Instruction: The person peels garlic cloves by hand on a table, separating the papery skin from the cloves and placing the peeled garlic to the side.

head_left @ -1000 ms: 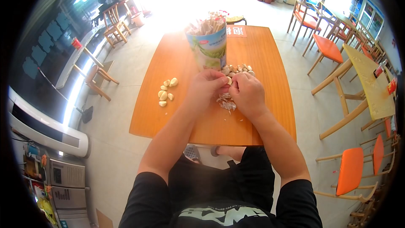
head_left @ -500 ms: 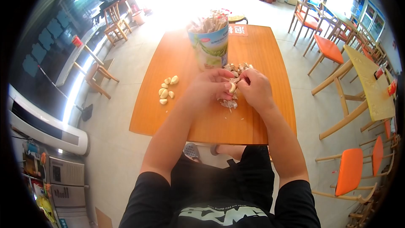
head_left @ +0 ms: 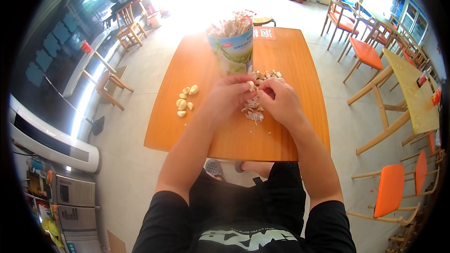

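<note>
At table (head_left: pixel 290 126) centre, I see both hands, left (head_left: pixel 228 96) and right (head_left: pixel 277 100), pinching one smooth clove (head_left: pixel 251 85); six peeled cloves (head_left: pixel 184 99) lie at nine o'clock.

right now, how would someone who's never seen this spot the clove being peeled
Find the orange wooden table and the tall printed cup of sticks on it. Just in front of it the left hand and right hand meet; the clove is the pale one pinched between them, off the tabletop, unlike the others.

Left of the tub (head_left: pixel 232 49): 6 peeled cloves (head_left: pixel 184 100). 1 clove (head_left: pixel 251 85) held, 1 skin pile (head_left: pixel 252 110) below.
</note>
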### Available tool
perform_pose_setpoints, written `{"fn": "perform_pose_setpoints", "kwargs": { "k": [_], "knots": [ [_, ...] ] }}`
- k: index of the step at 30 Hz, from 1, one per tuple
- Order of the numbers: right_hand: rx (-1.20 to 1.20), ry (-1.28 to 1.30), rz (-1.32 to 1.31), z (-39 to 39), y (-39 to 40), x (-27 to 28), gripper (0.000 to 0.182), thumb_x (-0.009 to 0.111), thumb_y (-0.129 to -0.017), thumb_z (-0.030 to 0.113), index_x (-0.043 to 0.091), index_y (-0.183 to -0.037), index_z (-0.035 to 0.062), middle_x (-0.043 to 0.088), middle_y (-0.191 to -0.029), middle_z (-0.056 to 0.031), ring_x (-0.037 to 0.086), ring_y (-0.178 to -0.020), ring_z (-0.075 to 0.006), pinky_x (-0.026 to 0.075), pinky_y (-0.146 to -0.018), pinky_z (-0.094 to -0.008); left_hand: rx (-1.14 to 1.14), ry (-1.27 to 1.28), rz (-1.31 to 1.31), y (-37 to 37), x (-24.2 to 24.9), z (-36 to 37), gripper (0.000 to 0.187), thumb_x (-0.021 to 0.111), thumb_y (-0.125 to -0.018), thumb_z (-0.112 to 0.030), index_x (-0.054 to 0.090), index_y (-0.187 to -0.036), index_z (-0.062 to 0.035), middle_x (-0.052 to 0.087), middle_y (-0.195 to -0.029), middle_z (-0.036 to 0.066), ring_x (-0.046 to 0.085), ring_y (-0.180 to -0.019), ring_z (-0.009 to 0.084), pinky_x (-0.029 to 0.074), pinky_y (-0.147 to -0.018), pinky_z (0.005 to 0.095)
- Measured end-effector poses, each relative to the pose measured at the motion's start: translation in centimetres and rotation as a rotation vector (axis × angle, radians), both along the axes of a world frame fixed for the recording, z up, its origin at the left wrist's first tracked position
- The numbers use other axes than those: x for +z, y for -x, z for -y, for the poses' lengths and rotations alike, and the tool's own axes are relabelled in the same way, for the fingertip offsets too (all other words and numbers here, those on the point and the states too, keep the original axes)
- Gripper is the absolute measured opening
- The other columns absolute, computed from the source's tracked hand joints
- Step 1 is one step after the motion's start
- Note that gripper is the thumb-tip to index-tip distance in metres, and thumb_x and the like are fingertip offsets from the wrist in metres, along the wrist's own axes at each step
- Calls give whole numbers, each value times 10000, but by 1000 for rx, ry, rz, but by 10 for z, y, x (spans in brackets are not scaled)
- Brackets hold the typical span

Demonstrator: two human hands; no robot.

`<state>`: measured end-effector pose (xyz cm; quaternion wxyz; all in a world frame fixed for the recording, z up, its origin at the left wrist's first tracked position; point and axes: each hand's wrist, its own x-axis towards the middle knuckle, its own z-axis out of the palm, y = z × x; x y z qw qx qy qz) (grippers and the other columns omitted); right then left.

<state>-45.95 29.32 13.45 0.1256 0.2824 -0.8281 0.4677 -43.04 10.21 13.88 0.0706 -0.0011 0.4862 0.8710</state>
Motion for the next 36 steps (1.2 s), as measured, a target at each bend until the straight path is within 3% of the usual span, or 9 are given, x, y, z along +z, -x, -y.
{"fn": "perform_pose_setpoints", "kwargs": {
  "k": [3,6,14,21,30,36],
  "knots": [
    [88,118,113,3,-2,0,178,702,-848,186,667,-908,22,667,-866,-139,655,-756,-293,526,-708,-402,34,-10,-15,3,-4,3,190,619,-940,3,656,-1122,42,687,-1124,151,700,-993,232,604,-887,333],
    [52,92,-53,4,2,-7,180,725,-851,176,670,-927,22,670,-876,-130,654,-713,-278,528,-688,-388,32,4,-35,2,-4,0,203,619,-941,0,656,-1136,43,684,-1135,148,697,-1005,228,603,-890,331],
    [19,50,-281,6,2,-8,109,690,-841,108,673,-915,29,680,-874,-132,665,-829,-311,530,-733,-420,50,89,-51,0,-3,-6,228,648,-941,-28,659,-1162,24,693,-1130,122,695,-991,205,587,-875,311],
    [23,61,-191,7,-7,1,91,671,-838,92,669,-902,28,681,-872,-144,660,-849,-339,528,-743,-436,69,106,-41,0,-3,-8,207,672,-934,-41,663,-1132,19,695,-1107,112,692,-982,195,589,-874,323],
    [34,59,-299,7,3,-10,70,649,-838,81,663,-877,25,660,-834,-155,644,-816,-351,518,-727,-444,85,147,-33,-1,-4,-9,194,694,-906,-16,659,-1091,30,695,-1061,112,695,-951,200,596,-853,322],
    [-47,119,-197,6,1,-5,56,625,-820,72,658,-814,26,664,-837,-151,645,-811,-346,521,-716,-446,28,157,-9,-3,-2,-7,185,684,-888,7,650,-1066,42,692,-1032,119,706,-897,207,606,-808,315]
  ]
}}
